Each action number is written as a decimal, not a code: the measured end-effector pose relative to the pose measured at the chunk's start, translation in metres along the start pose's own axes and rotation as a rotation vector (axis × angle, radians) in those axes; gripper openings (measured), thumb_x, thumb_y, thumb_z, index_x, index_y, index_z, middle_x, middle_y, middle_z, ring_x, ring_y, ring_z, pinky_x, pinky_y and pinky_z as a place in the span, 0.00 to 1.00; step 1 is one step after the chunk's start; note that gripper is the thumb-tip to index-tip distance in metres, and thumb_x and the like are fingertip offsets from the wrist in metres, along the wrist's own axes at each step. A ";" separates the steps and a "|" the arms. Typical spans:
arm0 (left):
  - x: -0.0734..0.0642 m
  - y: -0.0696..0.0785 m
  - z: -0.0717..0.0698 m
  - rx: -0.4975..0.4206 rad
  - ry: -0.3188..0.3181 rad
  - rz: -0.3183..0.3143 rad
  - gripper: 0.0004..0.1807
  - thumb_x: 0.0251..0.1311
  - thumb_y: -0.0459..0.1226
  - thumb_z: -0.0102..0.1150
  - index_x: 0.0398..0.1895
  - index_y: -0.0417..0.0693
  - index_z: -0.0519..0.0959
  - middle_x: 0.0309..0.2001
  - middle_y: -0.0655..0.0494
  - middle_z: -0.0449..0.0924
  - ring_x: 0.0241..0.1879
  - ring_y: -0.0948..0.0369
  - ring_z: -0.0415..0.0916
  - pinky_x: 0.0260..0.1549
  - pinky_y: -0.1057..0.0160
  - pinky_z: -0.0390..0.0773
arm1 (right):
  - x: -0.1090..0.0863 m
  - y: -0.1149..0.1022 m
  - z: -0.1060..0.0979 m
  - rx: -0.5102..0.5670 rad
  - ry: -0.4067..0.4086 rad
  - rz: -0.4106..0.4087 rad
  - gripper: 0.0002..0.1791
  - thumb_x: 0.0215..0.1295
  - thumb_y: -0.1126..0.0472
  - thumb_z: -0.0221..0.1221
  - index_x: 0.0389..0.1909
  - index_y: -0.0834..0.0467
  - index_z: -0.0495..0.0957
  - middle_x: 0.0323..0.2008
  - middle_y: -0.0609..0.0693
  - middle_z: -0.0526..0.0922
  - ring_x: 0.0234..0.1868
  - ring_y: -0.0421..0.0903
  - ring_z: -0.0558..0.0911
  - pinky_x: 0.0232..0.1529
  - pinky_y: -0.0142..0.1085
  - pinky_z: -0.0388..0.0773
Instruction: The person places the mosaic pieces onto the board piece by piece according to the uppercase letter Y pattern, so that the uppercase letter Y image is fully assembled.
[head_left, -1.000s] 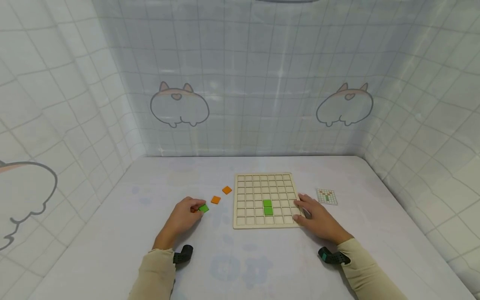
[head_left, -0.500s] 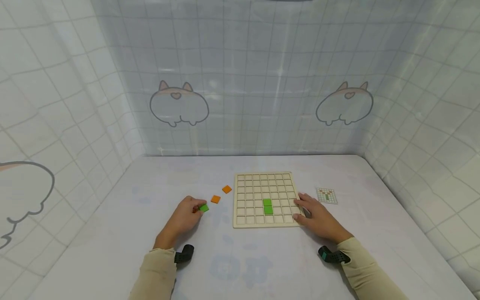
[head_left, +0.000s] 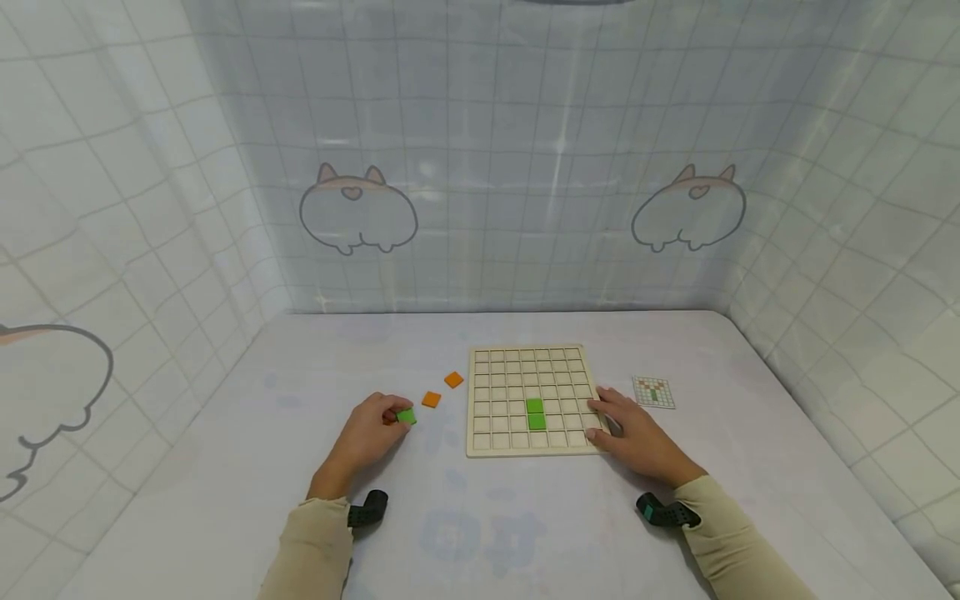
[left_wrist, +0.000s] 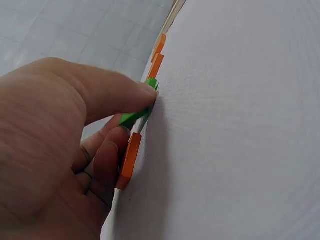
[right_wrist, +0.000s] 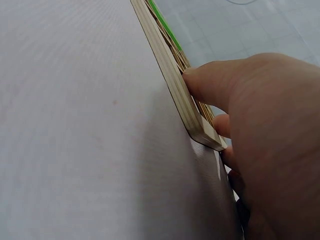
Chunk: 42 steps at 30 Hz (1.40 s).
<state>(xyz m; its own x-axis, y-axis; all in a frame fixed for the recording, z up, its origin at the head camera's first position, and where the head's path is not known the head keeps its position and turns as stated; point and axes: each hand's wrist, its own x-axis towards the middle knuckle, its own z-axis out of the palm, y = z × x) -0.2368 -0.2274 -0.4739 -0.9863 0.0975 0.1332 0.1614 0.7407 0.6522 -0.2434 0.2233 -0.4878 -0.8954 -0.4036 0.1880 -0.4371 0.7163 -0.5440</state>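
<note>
My left hand [head_left: 367, 433] pinches a small green square tile [head_left: 407, 416] between thumb and fingers, left of the board. In the left wrist view this tile is tilted, just at the tabletop. Beneath the curled fingers there, an orange tile [left_wrist: 129, 162] lies on the table; the hand hides it in the head view. My right hand [head_left: 639, 439] rests on the right edge of a pale wooden grid board [head_left: 500, 408], thumb and fingertips spread over its front right part. Two green tiles [head_left: 536, 414] sit one behind the other in the board's cells.
Two more orange tiles, a nearer tile [head_left: 431, 400] and a farther tile [head_left: 453, 380], lie between the left hand and the board. A small pattern card [head_left: 654, 392] lies right of the board. Patterned sheeting [head_left: 480, 250] walls the table's back and sides.
The green tile in my left hand has tilted and shifted very slightly toward the palm. My right hand and the board have stayed in place.
</note>
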 end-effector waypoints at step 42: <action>0.001 0.021 0.002 -0.262 0.081 -0.095 0.17 0.64 0.35 0.64 0.57 0.50 0.83 0.56 0.53 0.77 0.49 0.54 0.79 0.43 0.60 0.78 | -0.001 -0.007 -0.005 0.011 -0.008 0.014 0.34 0.72 0.44 0.59 0.71 0.60 0.69 0.75 0.60 0.59 0.76 0.62 0.53 0.69 0.63 0.53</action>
<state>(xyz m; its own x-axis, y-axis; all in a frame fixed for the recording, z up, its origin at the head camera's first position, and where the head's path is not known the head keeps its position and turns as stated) -0.2345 -0.2103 -0.4609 -0.9931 -0.0253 0.1142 0.0819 0.5462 0.8337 -0.2397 0.2221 -0.4803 -0.9005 -0.3984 0.1743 -0.4240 0.7155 -0.5553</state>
